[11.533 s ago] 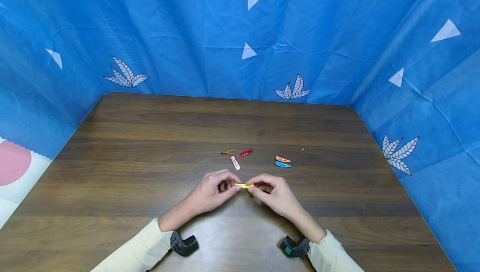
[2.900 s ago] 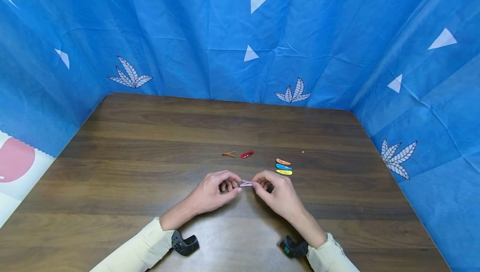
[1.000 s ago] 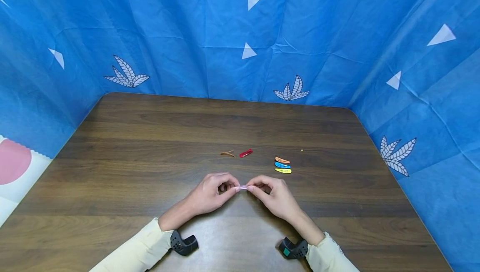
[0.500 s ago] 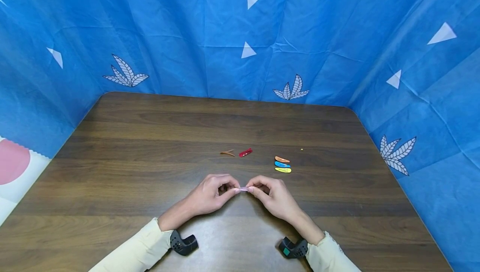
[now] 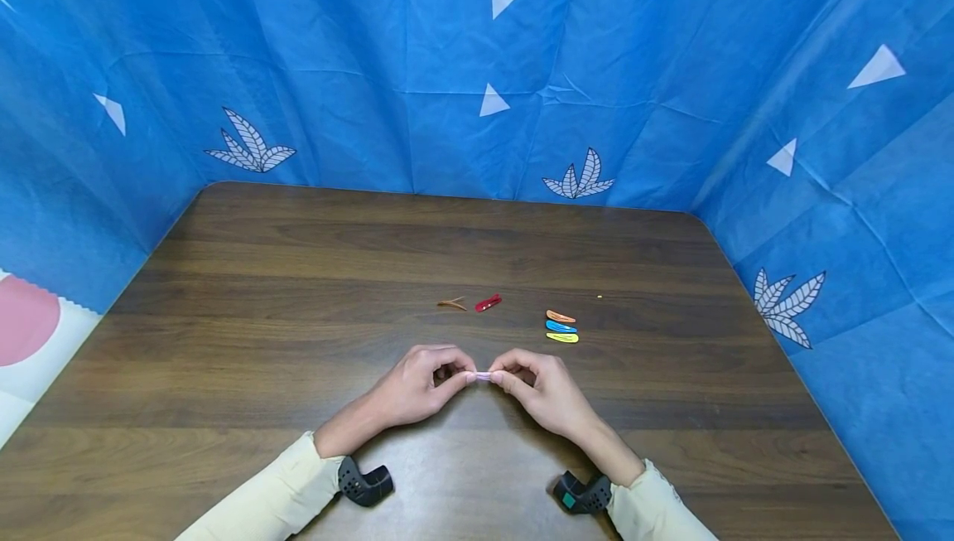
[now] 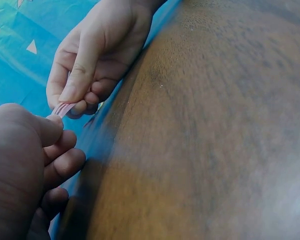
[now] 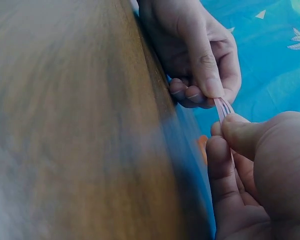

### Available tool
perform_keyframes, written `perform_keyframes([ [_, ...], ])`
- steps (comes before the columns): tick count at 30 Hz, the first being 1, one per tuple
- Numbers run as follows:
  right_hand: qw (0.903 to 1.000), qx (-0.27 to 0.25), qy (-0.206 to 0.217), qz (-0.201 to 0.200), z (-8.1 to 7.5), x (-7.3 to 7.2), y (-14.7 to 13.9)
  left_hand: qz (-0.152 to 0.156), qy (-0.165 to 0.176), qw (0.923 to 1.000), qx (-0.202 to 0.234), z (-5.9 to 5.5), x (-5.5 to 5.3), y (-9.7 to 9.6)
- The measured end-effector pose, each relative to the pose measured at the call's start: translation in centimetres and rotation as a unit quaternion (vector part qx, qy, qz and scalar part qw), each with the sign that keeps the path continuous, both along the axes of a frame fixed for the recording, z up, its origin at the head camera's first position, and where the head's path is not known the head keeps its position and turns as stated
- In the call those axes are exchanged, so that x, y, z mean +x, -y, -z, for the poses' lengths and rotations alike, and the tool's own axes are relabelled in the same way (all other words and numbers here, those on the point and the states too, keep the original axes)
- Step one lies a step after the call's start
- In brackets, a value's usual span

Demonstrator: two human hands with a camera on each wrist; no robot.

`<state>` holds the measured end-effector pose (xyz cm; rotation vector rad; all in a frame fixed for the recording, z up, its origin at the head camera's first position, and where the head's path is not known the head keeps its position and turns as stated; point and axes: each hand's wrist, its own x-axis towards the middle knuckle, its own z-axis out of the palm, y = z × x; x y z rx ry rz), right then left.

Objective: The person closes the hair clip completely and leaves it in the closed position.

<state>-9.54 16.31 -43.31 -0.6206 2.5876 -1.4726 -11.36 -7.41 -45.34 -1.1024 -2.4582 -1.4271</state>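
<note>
A pale pink snap hair clip [image 5: 483, 376] is stretched between both hands, just above the table. My left hand [image 5: 421, 386] pinches one end between thumb and fingertips. With thumb and index finger, my right hand [image 5: 549, 390] pinches the other end. Only the clip's middle shows; in the right wrist view the hair clip [image 7: 223, 108] has dark slits along it, and its ends are hidden under the fingertips. Beyond the right hand lie an orange hair clip [image 5: 561, 316], a blue hair clip [image 5: 561, 327] and a yellow hair clip [image 5: 562, 338], stacked in a column.
Behind the hands lie a red hair clip [image 5: 488, 303] and a brown hair clip [image 5: 451, 304] that is sprung apart. A tiny yellowish speck [image 5: 599, 297] is farther right on the wooden table [image 5: 298, 276]. Blue curtains [image 5: 417, 69] border the back and sides.
Earlier, both hands held the yellow clip; it now lies below the blue one. The pink clip left the table for the hands. Its arms stood apart 2.9 s ago and now lie together.
</note>
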Motion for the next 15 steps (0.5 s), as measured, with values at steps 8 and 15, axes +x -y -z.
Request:
perform_keyframes([
  [8,0.9997,-0.018,0.016,0.008,0.1,-0.17,0.03,-0.007,0.02,0.9998,0.006,-0.22,-0.02,-0.13],
  [15,0.9994,-0.022,0.025,0.011,0.38,-0.09,-0.04,-0.011,0.023,0.9996,0.007,-0.39,0.1,-0.21],
])
